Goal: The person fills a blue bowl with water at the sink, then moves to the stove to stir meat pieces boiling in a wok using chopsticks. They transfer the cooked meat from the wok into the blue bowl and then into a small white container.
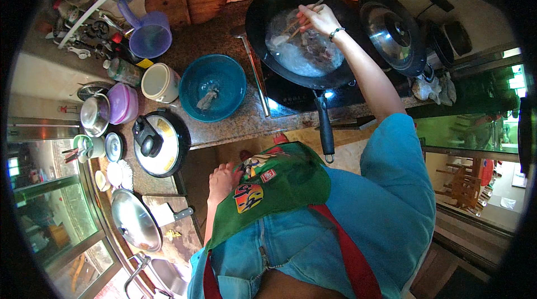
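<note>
My right hand (317,18) grips a pair of wooden chopsticks (294,28), whose lower ends reach into a black wok (256,26). Cloudy, steaming liquid fills the wok's bottom, with pale and brownish pieces in it (312,43). The wok sits over a black cooktop (289,99), its handle (324,127) towards me. My left hand (222,181) rests against the green apron (289,177) at my waist, its fingers partly hidden by the cloth's edge; whether it holds the cloth I cannot tell. Left of the cooktop, a blue-green basin (212,116) has a greyish piece (207,98) in it.
Right of the wok stands a second pan with a glass lid (384,30). Leftwards are a metal-handled tool (254,72), a white tub (160,83), a purple dipper (150,36) and a lidded electric cooker (161,143). A cleaver (163,215) lies on a wooden board (184,236) near the sink (168,271).
</note>
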`<state>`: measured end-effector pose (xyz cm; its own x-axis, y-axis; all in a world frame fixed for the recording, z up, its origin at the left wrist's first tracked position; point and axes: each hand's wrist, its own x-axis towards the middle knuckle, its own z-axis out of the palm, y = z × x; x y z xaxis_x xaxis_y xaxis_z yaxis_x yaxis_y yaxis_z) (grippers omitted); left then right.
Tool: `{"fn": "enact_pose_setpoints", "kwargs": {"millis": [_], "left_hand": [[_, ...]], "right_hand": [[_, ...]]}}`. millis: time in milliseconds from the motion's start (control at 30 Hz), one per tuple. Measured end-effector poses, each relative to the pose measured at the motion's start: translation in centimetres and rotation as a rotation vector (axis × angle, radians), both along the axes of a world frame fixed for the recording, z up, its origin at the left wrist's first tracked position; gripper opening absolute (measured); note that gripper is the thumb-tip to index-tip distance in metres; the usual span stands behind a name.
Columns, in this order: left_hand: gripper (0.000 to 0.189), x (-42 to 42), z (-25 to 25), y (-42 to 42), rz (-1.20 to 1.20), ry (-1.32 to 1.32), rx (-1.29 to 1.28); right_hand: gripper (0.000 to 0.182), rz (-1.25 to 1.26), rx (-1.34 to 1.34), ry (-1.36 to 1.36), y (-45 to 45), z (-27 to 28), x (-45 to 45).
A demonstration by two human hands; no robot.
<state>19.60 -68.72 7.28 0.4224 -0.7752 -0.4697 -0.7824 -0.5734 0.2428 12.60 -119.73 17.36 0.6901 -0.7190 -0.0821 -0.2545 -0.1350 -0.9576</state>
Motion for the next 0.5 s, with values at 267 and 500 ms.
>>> {"fn": "enact_pose_setpoints", "kwargs": {"millis": [267,500], "left_hand": [[0.042,0.0,0.2,-0.3,0.015,0.006,0.016],[0.042,0.0,0.5,-0.6,0.019,0.018,0.031]], "right_hand": [[0.038,-0.174,0.293,-0.154,-1.5,-0.8,-1.6],[0.037,-0.227,0.583,-0.263,-2.8,-2.6,-3.8]]}}
